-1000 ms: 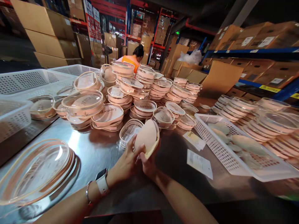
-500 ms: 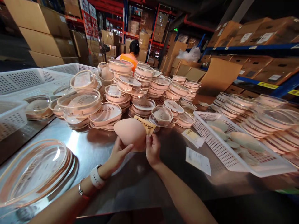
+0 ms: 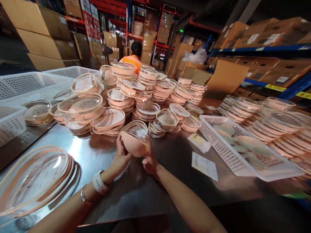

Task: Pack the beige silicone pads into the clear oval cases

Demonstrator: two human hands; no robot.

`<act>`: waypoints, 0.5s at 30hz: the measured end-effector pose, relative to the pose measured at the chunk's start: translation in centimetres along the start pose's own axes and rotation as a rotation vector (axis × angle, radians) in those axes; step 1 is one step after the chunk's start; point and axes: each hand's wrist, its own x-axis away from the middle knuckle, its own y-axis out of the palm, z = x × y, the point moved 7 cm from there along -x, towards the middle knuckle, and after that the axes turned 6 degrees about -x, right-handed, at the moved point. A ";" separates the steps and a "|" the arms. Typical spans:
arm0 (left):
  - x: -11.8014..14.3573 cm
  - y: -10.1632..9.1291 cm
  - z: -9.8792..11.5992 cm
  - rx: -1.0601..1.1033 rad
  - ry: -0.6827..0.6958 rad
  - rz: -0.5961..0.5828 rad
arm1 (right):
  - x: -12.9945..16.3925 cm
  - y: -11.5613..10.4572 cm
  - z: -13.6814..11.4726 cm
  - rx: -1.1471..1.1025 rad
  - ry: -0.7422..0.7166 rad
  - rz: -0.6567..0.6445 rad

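Observation:
Between both hands, above the metal table, is a beige moulded bra cup (image 3: 133, 144), its rounded side towards me. My left hand (image 3: 122, 150) is wrapped round its left edge, thumb underneath. At its right edge my right hand (image 3: 149, 158) is closed, with a yellowish sliver of card (image 3: 146, 147) showing by the fingers; most of that card is hidden behind the cup. Directly behind the cup lies a clear oval case (image 3: 136, 127) with something pale inside. I cannot tell whether the cup touches it.
Stacked clear oval cases (image 3: 145, 111) crowd the table's back. More stand at the left front (image 3: 36, 181). A white perforated basket (image 3: 225, 158) of pale cups sits right, beside loose paper cards (image 3: 204, 165). A person in orange (image 3: 132, 61) is beyond the stacks.
The bra cup has turned and tilted downward, and my right hand has moved left and down to its edge. The printed card has gone mostly behind the cup. The oval case behind is now uncovered.

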 end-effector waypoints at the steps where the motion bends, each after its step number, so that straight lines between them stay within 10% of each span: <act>1: -0.1 -0.1 0.0 -0.054 0.033 -0.016 | 0.2 0.4 0.0 -0.028 0.012 0.037; 7: -0.5 0.2 0.9 -0.816 0.448 -0.345 | -0.1 -1.2 1.3 -0.429 0.268 0.329; 15: -1.4 -0.2 3.5 -1.183 0.622 -0.309 | -1.9 -9.4 2.1 -0.475 0.189 0.793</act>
